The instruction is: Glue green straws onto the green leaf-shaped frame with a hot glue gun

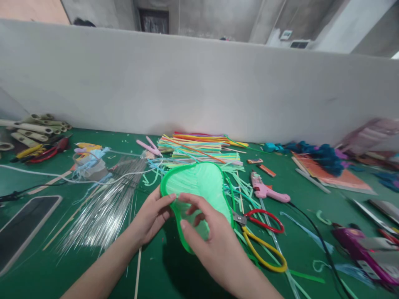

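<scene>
Green fabric, mid-frame: left hand pinches its rim, probably to steady it; right hand, half-curled, hovers over or touches it, unclear which.

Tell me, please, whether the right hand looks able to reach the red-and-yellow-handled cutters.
Probably yes: the cutters lie close to the right hand, their handles look uncovered, and the left hand holds the green shape.

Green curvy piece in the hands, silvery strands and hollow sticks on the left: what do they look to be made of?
Green piece: probably thin, satiny fabric or film; dark shows through its lower part. Silvery strands: likely metal wire; thin, straight and shiny. Hollow sticks: apparently matte bamboo, pale with round open ends.
</scene>
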Demonstrator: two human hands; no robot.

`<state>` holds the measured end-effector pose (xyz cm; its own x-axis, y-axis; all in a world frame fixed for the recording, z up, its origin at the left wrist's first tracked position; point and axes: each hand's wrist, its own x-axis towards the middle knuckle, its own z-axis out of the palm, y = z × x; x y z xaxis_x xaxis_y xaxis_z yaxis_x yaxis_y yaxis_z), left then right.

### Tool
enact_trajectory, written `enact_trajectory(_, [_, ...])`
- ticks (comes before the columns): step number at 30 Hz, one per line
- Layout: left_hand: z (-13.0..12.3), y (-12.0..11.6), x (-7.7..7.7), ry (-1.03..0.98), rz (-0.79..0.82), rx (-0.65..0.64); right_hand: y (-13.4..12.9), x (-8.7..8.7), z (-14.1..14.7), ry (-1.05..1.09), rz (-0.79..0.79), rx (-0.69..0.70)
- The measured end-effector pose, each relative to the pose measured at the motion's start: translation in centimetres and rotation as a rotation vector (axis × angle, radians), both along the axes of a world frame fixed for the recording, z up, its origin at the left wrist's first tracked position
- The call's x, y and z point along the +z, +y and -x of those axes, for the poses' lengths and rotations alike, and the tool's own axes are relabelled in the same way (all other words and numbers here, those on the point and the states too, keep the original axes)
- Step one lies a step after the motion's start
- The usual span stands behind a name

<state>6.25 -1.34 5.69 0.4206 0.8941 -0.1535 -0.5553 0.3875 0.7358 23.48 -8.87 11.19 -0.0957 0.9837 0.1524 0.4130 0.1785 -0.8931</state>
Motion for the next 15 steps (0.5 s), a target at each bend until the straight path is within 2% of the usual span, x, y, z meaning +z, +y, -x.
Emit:
enact_trajectory(2, [0.4,0.4,-0.2,0.009,0.001,0.034,0.0,0.0,-1.7,-0.024,-0.026,-0.136])
enact_trajectory(5, [1.1,0.9,-0.4,0.002,0.004,0.053,0.3,-0.9,-4.5,-0.072,-0.168,-0.451])
enact_trajectory(7, [1.4,1.1,-0.4,0.005,0.009,0.051,0.7,-1.9,-5.9,-0.036,-0.119,-0.561])
enact_trajectory(9, [1.6,1.1,-0.5,0.019,0.021,0.042,1.0,-2.9,-6.6,0.110,0.030,-0.533])
enact_trajectory(12, [1.5,1.0,-0.5,0.050,0.045,0.044,1.0,-3.9,-6.8,0.319,0.236,-0.413])
enact_trajectory(15, [1.2,0.8,-0.5,0.099,0.072,0.073,0.9,-4.1,-6.7,0.413,0.279,-0.395])
